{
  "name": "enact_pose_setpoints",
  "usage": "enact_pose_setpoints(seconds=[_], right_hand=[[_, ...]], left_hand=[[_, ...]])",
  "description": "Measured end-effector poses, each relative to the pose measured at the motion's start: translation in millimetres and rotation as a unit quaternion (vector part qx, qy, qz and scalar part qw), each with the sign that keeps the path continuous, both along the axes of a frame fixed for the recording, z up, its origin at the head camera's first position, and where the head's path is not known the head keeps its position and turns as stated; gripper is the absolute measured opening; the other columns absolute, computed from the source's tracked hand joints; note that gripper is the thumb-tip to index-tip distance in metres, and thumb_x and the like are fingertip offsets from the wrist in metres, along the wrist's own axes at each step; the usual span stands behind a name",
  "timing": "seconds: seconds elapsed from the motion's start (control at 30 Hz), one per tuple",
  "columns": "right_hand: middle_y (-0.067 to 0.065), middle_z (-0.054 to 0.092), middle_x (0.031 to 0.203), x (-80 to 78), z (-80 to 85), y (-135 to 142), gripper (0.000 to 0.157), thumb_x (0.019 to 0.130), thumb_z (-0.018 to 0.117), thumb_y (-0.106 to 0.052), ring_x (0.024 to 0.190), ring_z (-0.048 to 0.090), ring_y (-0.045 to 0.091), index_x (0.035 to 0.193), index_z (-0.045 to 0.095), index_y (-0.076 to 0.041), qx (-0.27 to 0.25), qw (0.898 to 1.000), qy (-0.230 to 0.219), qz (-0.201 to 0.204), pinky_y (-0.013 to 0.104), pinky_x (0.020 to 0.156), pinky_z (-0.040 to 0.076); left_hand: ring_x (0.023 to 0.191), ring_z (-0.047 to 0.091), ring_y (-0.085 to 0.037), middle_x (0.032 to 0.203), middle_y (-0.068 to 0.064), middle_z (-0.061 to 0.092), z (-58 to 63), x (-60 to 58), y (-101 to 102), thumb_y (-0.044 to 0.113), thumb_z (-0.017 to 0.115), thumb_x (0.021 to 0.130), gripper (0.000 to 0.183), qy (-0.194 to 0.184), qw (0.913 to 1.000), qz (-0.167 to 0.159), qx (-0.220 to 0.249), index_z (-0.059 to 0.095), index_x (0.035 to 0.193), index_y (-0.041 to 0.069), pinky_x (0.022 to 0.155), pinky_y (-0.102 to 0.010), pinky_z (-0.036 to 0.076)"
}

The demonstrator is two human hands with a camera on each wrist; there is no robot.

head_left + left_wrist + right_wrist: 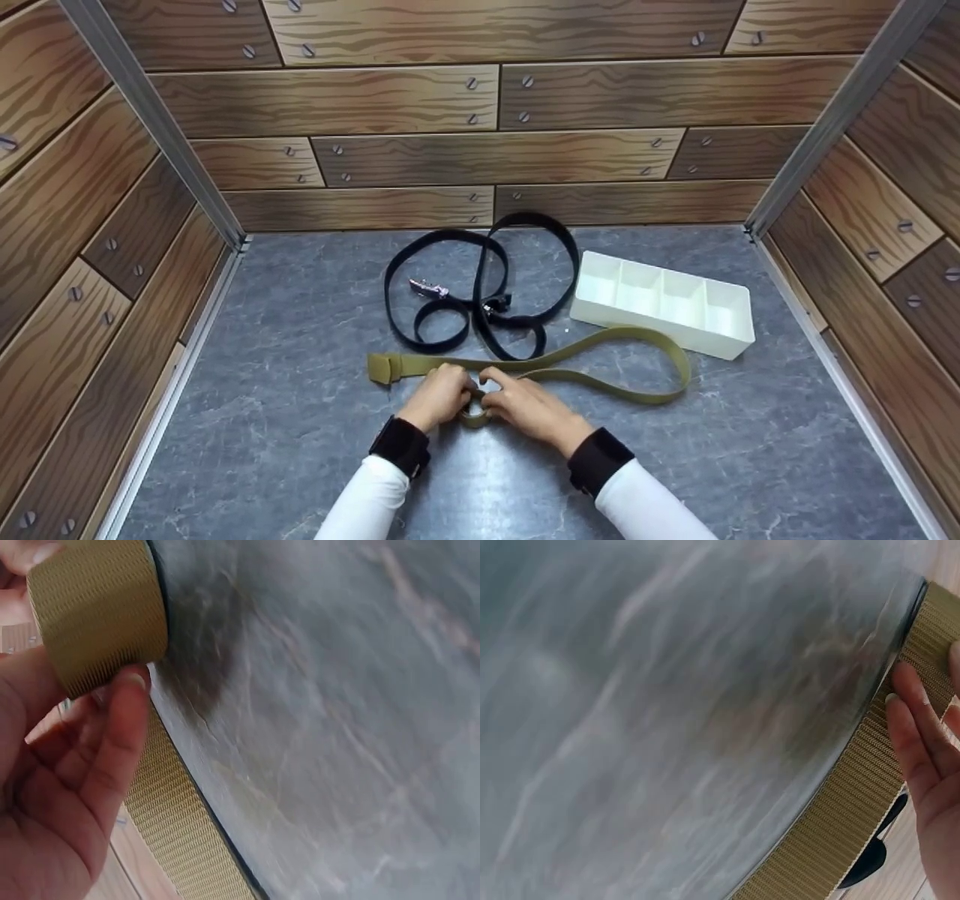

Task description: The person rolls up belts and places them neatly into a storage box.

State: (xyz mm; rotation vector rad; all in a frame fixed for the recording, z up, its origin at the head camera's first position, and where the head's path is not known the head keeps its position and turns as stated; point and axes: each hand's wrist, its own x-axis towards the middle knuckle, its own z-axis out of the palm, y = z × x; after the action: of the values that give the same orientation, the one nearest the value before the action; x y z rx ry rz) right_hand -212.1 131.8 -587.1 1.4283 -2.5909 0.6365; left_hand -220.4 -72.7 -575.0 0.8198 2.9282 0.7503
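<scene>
An olive webbing belt (pixel 645 394) lies in a long loop on the grey floor, its buckle (pixel 384 368) at the left end and its near end curled into a small coil (pixel 474 420). With thumb and finger, my left hand (pixel 444 394) pinches this coil (pixel 105 615), whose strap stands on edge. From the other side, my right hand (pixel 532 409) holds the belt, its fingers (pixel 922 735) bent across the webbing in the right wrist view. Part of the coil is hidden behind both hands.
Behind the olive belt lie two black belts (pixel 390 300) in overlapping loops, with shiny buckles (pixel 429 288). A white tray (pixel 660 326) with several compartments stands at the right. Wood-patterned walls (pixel 405 94) enclose the back and sides.
</scene>
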Motion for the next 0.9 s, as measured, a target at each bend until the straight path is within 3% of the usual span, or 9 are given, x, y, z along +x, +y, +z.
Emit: enact_pose_setpoints(seconds=[0.17,0.23,0.4,0.6,0.9], right_hand=[[0.000,0.054,0.119,2.9,-2.1,-6.8,0.006,0.092,0.069,-0.018,0.071,0.060,0.012,0.094,0.073,-0.014,-0.001,1.000,0.020,-0.015,0.025,0.061,0.049],[-0.003,0.057,0.113,3.6,-2.1,-8.0,0.006,0.092,0.069,-0.019,0.071,0.060,0.011,0.093,0.073,-0.014,0.005,1.000,0.026,-0.012,0.024,0.061,0.049],[-0.008,0.062,0.094,2.7,1.3,-6.6,0.004,0.092,0.068,-0.018,0.074,0.061,0.009,0.092,0.072,-0.016,0.025,0.999,0.027,0.009,0.026,0.062,0.049],[-0.007,0.062,0.091,-0.7,2.5,-3.1,0.007,0.094,0.064,-0.016,0.075,0.062,0.011,0.093,0.071,-0.016,0.035,0.999,0.036,0.011,0.030,0.063,0.050],[-0.007,0.064,0.096,-1.5,1.8,-7.0,0.006,0.095,0.063,-0.019,0.075,0.062,0.013,0.092,0.068,-0.017,0.032,0.999,0.017,0.004,0.031,0.062,0.050]], left_hand=[[0.045,0.044,-0.010,0.048,0.008,0.047,-1.1,5.4,1.8,0.008,0.072,0.075,0.031,-0.016,0.9945,0.096,0.038,0.054,0.050,0.015,0.044,-0.027,0.037],[0.044,0.042,-0.010,0.047,0.009,0.044,-1.2,7.3,2.3,0.006,0.070,0.072,0.033,-0.030,0.9925,0.109,0.045,0.049,0.048,0.015,0.043,-0.027,0.036],[0.050,0.043,-0.012,0.052,0.007,0.046,-1.7,7.3,2.7,-0.002,0.067,0.070,0.031,-0.032,0.9961,0.076,0.030,0.050,0.050,0.013,0.048,-0.028,0.039],[0.051,0.047,-0.014,0.054,0.004,0.051,-2.0,3.5,0.4,-0.001,0.067,0.072,0.027,-0.010,0.9988,0.047,0.010,0.055,0.052,0.012,0.050,-0.030,0.042],[0.046,0.044,-0.010,0.048,0.007,0.048,-2.2,4.7,3.6,0.005,0.071,0.072,0.027,-0.028,0.9926,0.102,0.059,0.055,0.051,0.010,0.045,-0.027,0.039]])
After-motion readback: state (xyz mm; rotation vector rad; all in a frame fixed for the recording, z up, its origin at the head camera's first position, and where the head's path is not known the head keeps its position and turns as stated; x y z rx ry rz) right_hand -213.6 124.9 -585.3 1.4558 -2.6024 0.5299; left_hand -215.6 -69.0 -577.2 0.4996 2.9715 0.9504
